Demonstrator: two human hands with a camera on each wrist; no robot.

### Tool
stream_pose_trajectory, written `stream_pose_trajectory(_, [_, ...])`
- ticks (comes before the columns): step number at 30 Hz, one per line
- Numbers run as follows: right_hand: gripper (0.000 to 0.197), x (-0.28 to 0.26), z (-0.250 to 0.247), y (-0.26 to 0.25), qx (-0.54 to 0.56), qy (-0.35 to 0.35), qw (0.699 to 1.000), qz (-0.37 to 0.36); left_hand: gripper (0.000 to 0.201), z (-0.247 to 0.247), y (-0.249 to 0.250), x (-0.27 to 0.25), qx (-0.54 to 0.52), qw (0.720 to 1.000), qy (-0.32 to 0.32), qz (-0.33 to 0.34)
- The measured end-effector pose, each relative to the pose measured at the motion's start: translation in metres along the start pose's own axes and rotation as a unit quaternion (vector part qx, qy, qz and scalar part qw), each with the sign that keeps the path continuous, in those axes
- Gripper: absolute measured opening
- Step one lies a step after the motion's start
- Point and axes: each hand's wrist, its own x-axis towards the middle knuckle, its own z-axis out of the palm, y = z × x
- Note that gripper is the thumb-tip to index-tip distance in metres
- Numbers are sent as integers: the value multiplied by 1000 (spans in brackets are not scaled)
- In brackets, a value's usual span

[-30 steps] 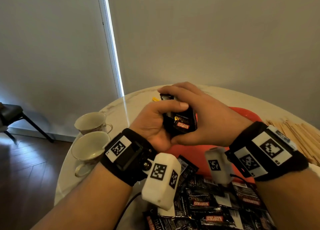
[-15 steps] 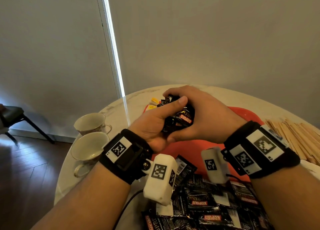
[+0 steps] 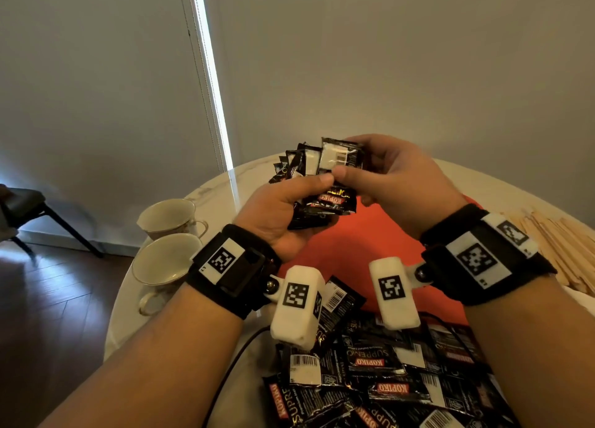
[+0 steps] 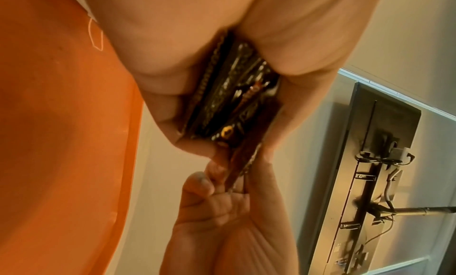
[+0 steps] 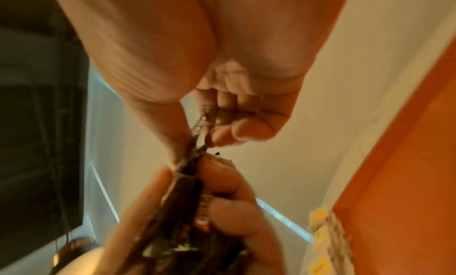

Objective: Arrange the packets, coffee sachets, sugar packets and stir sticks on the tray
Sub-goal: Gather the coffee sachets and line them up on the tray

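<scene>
My left hand (image 3: 289,202) grips a fanned bundle of black Kopiko coffee sachets (image 3: 317,182), held upright above the red tray (image 3: 354,250). My right hand (image 3: 386,173) pinches the top sachet (image 3: 339,157) of that bundle between thumb and fingers. The left wrist view shows the sachet edges (image 4: 229,96) packed in my left palm, with the right hand's fingers (image 4: 209,183) pinching one below. In the right wrist view the pinched sachet edge (image 5: 197,131) runs between my right thumb and fingers. A heap of loose coffee sachets (image 3: 386,373) lies at the near edge of the table. Wooden stir sticks (image 3: 553,244) lie at the right.
Two empty cups (image 3: 164,263) stand at the left edge of the round marble table (image 3: 206,195). Yellow packets (image 5: 320,230) show beside the tray in the right wrist view. A dark chair (image 3: 29,208) stands on the wood floor at far left.
Both hands have lifted the sachet bundle up and away from the tray. The bundle, first squeezed compact between both hands, is now fanned out, with my right hand pinching one sachet.
</scene>
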Motion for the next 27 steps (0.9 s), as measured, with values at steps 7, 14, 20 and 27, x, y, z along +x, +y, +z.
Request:
stream_pose_trajectory(7, [18,0,-10,-6,61,143,987,-35,21,-4,1,9,-30,999,45,1])
stream_pose_trajectory(14, [16,-4,-1,-8,-86,48,987,-130,38,2,0,9,-44,997,59,30])
stream_pose_trajectory(20, [39,-6,-1,-12,-96,-44,990,-88,43,-6,-1,9,-15,999,30,37])
stream_pose_trajectory(27, [50,-1,-5,-7,97,0,995,1,64,-9,-5,8,47,996,-51,48])
